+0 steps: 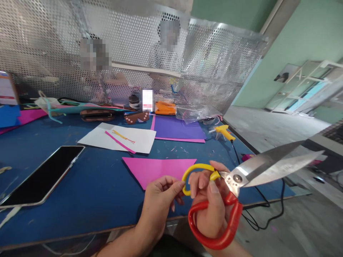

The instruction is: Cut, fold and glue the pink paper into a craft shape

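Observation:
Large scissors point(237, 178) are held up over the front right of the table, blades pointing right and slightly apart. One handle loop is yellow, the other red. My right hand point(210, 203) is closed around the handles, with fingers at the yellow loop and the thumb side by the red loop. Against the left edge of the yellow loop, my left hand point(163, 200) has its thumb and fingers pinched together. Just behind my hands, a pink sheet of paper point(155, 171) with slanted sides lies on the table; my left hand covers part of its lower edge.
A phone point(45, 175) with a cable lies left on the blue table point(102, 200). White paper point(91, 137) bears thin coloured strips. Farther back are a purple sheet point(177, 126) and a yellow glue gun point(225, 132). Two people sit behind a perforated metal screen point(128, 39).

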The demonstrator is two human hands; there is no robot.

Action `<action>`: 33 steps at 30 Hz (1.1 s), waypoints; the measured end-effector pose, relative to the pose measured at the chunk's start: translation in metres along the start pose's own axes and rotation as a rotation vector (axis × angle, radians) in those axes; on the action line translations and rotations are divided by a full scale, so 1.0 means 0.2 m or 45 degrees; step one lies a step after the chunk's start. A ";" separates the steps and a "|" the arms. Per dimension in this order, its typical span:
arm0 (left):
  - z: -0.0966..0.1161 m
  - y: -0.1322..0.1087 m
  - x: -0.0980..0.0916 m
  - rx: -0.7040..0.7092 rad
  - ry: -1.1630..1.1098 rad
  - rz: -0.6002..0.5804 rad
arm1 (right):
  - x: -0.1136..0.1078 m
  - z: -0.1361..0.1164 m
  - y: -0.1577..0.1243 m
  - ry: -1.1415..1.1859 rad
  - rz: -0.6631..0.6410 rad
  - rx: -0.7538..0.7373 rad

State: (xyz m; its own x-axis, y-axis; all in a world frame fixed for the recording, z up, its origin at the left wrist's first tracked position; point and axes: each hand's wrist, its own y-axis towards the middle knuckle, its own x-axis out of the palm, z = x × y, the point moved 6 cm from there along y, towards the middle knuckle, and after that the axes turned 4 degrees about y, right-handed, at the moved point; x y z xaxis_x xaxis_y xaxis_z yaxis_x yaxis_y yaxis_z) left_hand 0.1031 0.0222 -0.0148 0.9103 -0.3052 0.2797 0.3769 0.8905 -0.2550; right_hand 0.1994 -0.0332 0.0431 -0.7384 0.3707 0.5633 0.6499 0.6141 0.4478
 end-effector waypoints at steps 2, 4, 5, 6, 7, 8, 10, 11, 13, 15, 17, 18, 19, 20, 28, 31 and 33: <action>-0.01 0.00 0.00 -0.019 -0.015 -0.012 | 0.00 -0.01 0.00 0.018 -0.005 0.004; -0.01 0.01 0.00 -0.032 -0.024 -0.025 | 0.00 -0.01 0.01 0.022 -0.003 0.007; -0.01 0.01 0.00 -0.037 -0.025 -0.030 | 0.00 -0.02 0.01 0.021 0.003 0.005; -0.01 0.01 0.00 -0.041 -0.024 -0.034 | 0.00 -0.02 0.01 0.018 0.010 0.008; -0.01 0.01 0.00 -0.040 -0.024 -0.035 | -0.01 -0.02 0.01 0.013 0.018 0.013; -0.01 0.01 0.00 -0.037 -0.022 -0.036 | -0.01 -0.01 0.01 0.005 0.026 0.018; -0.02 0.01 0.00 -0.026 -0.004 -0.048 | -0.02 0.00 0.02 -0.018 0.038 0.017; -0.02 0.01 0.00 -0.010 0.000 -0.047 | -0.02 0.00 0.02 -0.032 0.041 0.021; -0.02 0.02 -0.01 0.032 -0.013 -0.031 | -0.03 0.02 0.03 -0.047 0.051 0.029; -0.03 0.02 -0.03 0.080 -0.052 -0.007 | -0.04 0.03 0.04 -0.038 0.088 0.051; -0.03 0.03 -0.04 0.108 -0.114 0.019 | -0.06 0.04 0.06 -0.016 0.143 0.059; -0.03 0.03 -0.05 0.112 -0.144 0.030 | -0.06 0.04 0.06 -0.009 0.167 0.059; -0.03 0.03 -0.05 0.113 -0.170 0.041 | -0.07 0.04 0.06 -0.009 0.181 0.058; -0.03 0.02 -0.05 0.112 -0.184 0.046 | -0.07 0.04 0.06 -0.013 0.187 0.053; -0.03 0.01 -0.04 0.020 -0.130 0.032 | -0.04 0.05 0.04 -0.067 0.123 -0.014; -0.03 0.02 -0.03 0.008 -0.122 0.039 | -0.04 0.05 0.03 -0.061 0.084 -0.043; -0.02 0.02 -0.03 0.016 -0.110 0.044 | -0.04 0.05 0.02 -0.058 0.078 -0.048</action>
State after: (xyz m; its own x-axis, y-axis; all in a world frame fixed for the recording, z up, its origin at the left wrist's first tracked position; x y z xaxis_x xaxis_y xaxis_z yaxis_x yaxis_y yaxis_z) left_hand 0.0991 0.0261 -0.0219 0.9044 -0.2442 0.3499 0.3427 0.9043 -0.2546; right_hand 0.2063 -0.0265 0.0331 -0.7040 0.4386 0.5586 0.6998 0.5627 0.4401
